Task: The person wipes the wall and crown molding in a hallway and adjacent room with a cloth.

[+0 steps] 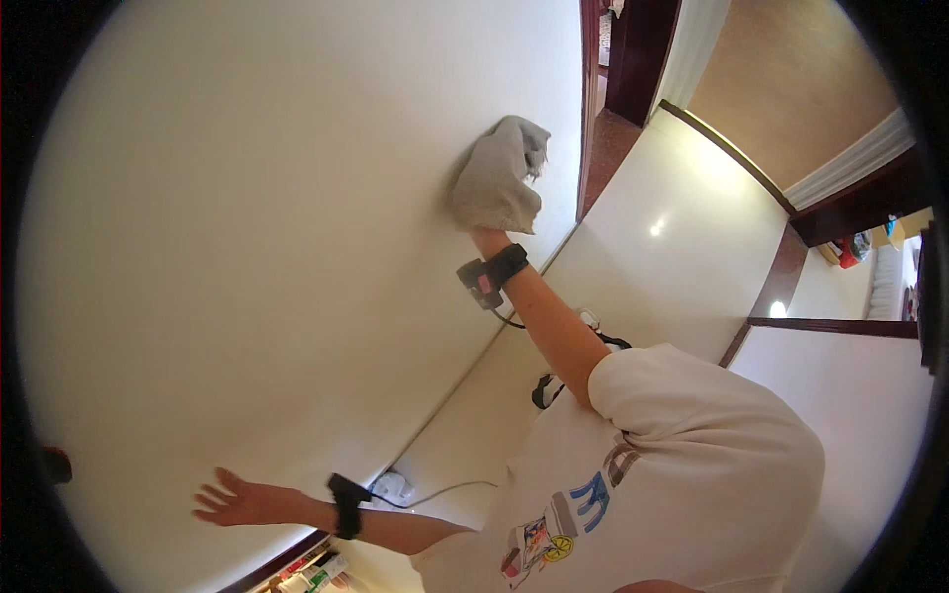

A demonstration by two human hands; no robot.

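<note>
A rumpled grey cloth [502, 176] lies flat against the broad white wall [277, 198], spread over my right hand and hiding its fingers. That arm is stretched out, with a black strapped device at the wrist. My left hand [237, 499] is held out at the lower left in front of the wall, fingers spread, with nothing in it. Another black strap with a small box and a thin cable sits on the left wrist. I cannot tell whether the left hand touches the wall.
A dark-framed doorway [643, 59] stands beyond the cloth. Pale glossy floor [682, 227] runs along the wall's foot. A clear plastic bag [393, 486] lies by the wall near my left forearm. Part of a shelf with small items [311, 573] shows at the lower edge.
</note>
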